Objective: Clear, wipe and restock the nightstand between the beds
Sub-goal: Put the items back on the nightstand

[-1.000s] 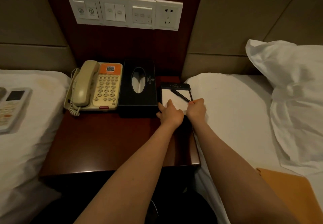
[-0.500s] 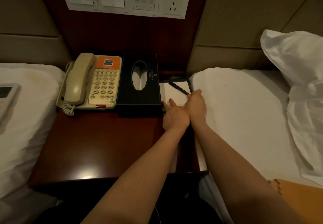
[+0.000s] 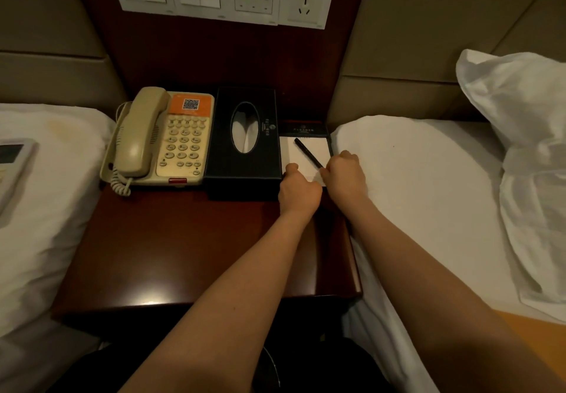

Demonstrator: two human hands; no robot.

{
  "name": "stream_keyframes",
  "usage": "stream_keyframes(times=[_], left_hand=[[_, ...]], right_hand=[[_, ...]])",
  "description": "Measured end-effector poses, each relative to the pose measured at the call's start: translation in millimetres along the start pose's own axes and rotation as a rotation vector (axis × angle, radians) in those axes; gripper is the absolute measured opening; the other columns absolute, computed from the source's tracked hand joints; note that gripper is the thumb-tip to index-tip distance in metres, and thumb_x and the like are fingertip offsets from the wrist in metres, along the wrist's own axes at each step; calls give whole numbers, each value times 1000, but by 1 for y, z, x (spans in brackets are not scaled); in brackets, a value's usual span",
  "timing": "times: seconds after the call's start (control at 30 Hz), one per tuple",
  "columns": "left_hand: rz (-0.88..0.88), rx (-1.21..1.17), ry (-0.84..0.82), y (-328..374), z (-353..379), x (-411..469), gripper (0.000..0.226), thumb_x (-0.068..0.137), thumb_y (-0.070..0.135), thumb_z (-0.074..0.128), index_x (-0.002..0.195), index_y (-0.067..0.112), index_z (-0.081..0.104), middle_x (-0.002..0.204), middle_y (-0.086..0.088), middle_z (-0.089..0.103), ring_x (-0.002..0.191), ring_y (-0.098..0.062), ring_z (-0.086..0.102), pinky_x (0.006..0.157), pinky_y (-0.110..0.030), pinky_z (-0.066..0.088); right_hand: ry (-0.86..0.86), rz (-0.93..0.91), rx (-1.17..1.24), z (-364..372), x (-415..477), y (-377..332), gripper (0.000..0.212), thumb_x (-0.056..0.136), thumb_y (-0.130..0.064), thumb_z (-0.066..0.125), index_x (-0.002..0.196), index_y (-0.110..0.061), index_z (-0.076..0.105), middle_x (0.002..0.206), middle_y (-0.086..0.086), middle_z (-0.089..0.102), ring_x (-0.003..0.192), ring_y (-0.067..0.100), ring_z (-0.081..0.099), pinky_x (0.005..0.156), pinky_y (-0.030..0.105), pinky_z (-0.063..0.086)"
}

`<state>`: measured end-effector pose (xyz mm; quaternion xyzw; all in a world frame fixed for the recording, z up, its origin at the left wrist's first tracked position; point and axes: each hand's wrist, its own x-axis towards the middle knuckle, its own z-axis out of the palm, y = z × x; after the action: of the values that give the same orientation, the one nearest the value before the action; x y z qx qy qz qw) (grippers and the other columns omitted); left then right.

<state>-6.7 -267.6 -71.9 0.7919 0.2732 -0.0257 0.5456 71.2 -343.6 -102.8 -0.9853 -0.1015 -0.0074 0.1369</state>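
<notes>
On nightstand | left hand, right hand grip notepad near edge

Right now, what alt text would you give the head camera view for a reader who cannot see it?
A left hand and right hand grip the near edge of a notepad, a black pen lying on it, at the back right of a wooden nightstand. A tissue box and telephone sit to its left.
</notes>
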Motion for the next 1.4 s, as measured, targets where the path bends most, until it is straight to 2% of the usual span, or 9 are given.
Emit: stream_keyframes(times=[0.13,0.3,0.5,0.63,0.73,0.83,1.0,1.27,1.4], left_hand=[[-16,26,-33,-1,-1,-3,58,92,9,48,144,12,25,135,-17,47,119,-32,51,95,-37,48],[-1,27,-50,-5,-12,-5,57,89,3,48,143,15,33,130,-15,52,113,-29,56,84,-31,49],[16,-1,-36,-5,-29,-16,48,90,3,47,136,16,43,131,-14,49,112,-29,56,86,-33,50],[18,-27,-1,-9,-49,-21,45,88,2,50,131,16,48,126,-11,54,97,-23,61,71,-27,51],[-2,-46,45,-14,-68,-28,39,88,3,53,125,16,53,122,-10,57,100,-21,62,80,-29,53],[0,-44,94,-22,-92,-36,35,88,3,53,122,14,55,120,-9,58,98,-20,62,77,-26,51],[-11,-67,183,-40,-138,-50,28,87,5,54,113,15,58,113,-8,60,85,-18,61,71,-30,51],[-44,-57,332,-82,-223,-87,22,81,5,56,95,22,59,111,-14,66,103,-31,63,90,-39,51],[-52,-48,431,-106,-270,-111,22,82,5,56,101,16,62,109,-14,67,101,-30,64,89,-37,52]], right_hand=[[-71,102,190,-1,-4,-5,25,92,-19,55,97,4,63,104,20,63,98,34,59,78,35,46],[-49,181,372,-4,-7,-12,27,92,-22,57,108,-1,63,112,18,64,104,31,59,75,26,38],[-70,194,438,-15,-19,-20,33,89,-4,54,121,-3,59,122,16,61,113,28,56,85,23,40],[-15,201,476,-24,-31,-28,38,87,5,46,121,-2,60,124,17,61,117,30,54,96,27,39],[2,173,488,-32,-39,-40,35,87,5,46,117,-3,62,119,18,63,110,31,58,91,29,43],[-18,131,536,-40,-50,-62,29,90,1,46,111,-7,64,112,17,65,99,29,63,81,30,48],[-74,18,595,-44,-77,-117,21,89,-1,51,102,-9,66,107,13,67,98,27,64,86,34,50],[-319,-114,635,-33,-131,-200,25,86,1,55,73,-20,59,96,10,64,76,20,61,63,27,50],[-354,-186,633,-27,-154,-244,19,84,1,56,81,-17,63,77,7,61,73,20,58,71,30,49]])
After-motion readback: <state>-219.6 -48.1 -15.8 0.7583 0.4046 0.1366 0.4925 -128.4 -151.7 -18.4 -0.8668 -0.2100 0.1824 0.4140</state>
